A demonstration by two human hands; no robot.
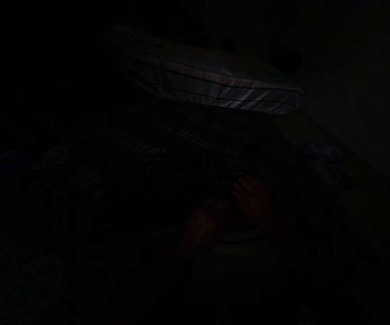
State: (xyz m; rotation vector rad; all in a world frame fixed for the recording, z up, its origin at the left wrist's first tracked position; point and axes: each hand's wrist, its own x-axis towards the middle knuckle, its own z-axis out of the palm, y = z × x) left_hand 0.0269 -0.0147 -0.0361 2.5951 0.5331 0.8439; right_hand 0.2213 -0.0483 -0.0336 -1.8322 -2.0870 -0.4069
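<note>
The scene is very dark, and most shapes are faint. Low in the middle, my left hand [210, 219] appears curled, its fingers bent in; whatever lies in them is hidden by shadow. Just right of it, my right hand [254, 196] reaches forward with fingers that look stretched out, at the edge of a dark object [178, 185]. That object is wide and carries rows of tiny light marks; its kind is too dark to tell. Both hands are close together at its near right side.
Under everything spreads a dark green sheet [181, 131] printed with globe marks and lettering. A striped mattress [222, 85] lies behind it. To the right, a crumpled pale and blue cloth [323, 151] rests on the floor near a wall [357, 90].
</note>
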